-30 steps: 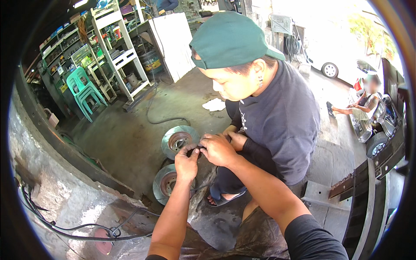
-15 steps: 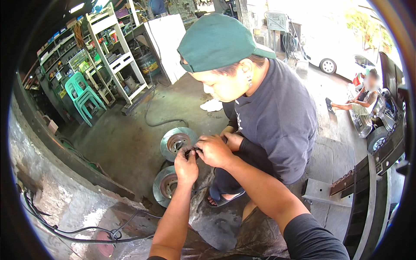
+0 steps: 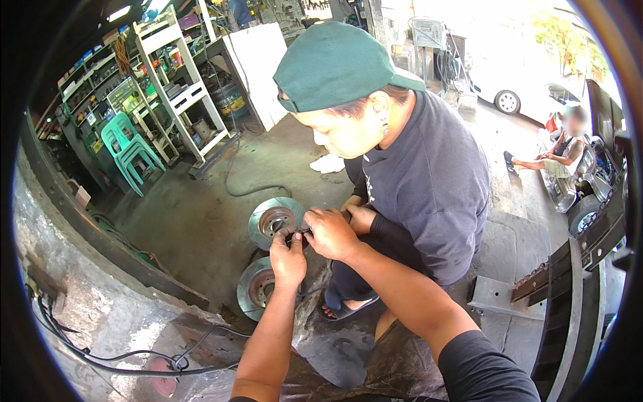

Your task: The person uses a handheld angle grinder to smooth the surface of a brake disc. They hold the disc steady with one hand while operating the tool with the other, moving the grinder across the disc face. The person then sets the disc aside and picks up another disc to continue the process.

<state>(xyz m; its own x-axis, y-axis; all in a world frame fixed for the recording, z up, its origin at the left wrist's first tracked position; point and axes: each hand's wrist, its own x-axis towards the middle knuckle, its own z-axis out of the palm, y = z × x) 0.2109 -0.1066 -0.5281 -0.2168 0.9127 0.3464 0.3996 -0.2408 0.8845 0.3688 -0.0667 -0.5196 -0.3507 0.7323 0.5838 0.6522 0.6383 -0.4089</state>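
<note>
Both of my hands meet at the middle of the view, above two brake discs. My left hand [image 3: 288,263] pinches a small dark part between thumb and fingers. Against the same spot, the closed fingers of my right hand [image 3: 332,234] press, so the part is mostly hidden. The upper brake disc [image 3: 272,218] lies just beyond my fingertips; my left hand overlaps the lower brake disc [image 3: 252,305]. A person in a green cap and dark shirt [image 3: 429,167] bends in close, with a hand [image 3: 362,219] right behind my right hand, around something dark.
Black cables [image 3: 134,354] run over the concrete at lower left, and a hose [image 3: 261,192] crosses the floor. Green stacked chairs [image 3: 127,149] and a white rack [image 3: 182,99] stand at far left. A steel channel [image 3: 502,297] lies right. Another person [image 3: 568,151] sits far right.
My hands stay almost still, pinched together at the same spot. The view has shifted very slightly; the person in the cap holds the same pose.
</note>
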